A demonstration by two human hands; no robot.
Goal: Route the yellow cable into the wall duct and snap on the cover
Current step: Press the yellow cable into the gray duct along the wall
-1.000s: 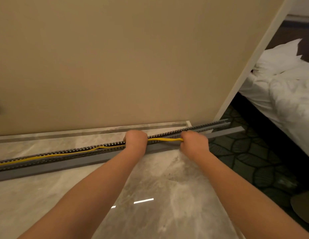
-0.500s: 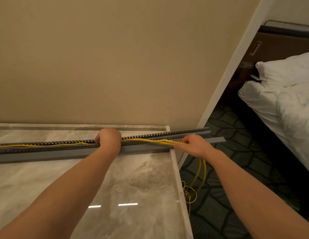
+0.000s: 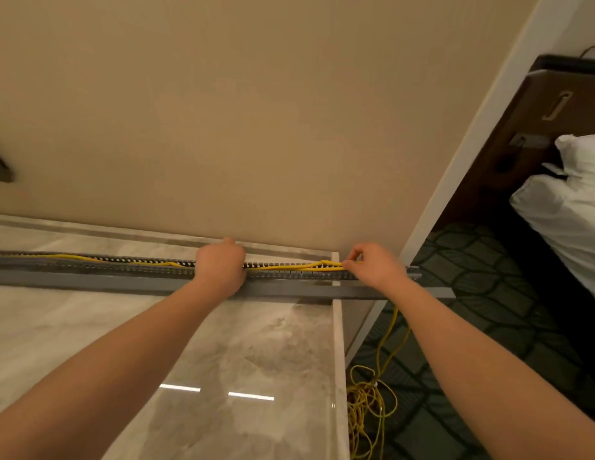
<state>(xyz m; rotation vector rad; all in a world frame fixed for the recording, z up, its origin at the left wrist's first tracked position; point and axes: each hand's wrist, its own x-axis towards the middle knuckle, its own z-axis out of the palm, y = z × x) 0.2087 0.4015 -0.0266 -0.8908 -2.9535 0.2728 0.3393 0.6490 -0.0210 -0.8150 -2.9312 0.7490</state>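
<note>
The step in hand looks like laying the yellow cable (image 3: 289,267) into the duct (image 3: 90,262), a long grey slotted channel lying on the marble surface (image 3: 90,343) near the foot of the wall (image 3: 256,127). Left of the hands the cable already lies in the channel; between them it rides high at the slots, bunched a little towards the right. The left hand (image 3: 219,268) is curled tight over the duct, back to the camera, with the cable passing under it; whether its fingers pinch the cable itself I cannot tell. The right hand (image 3: 372,268) pinches the cable between thumb and fingertip at the duct's right end, its other fingers loosely bent. Both forearms reach straight out, wrists low. Past the right hand the cable drops off the surface edge to a loose tangle (image 3: 366,410) on the carpet (image 3: 488,293). The cover (image 3: 123,283), a flat grey strip, lies just beside the duct on its near side, not yet fitted. Next, I judge, the bunched stretch needs pressing down between the slotted walls before the cover can snap on
</note>
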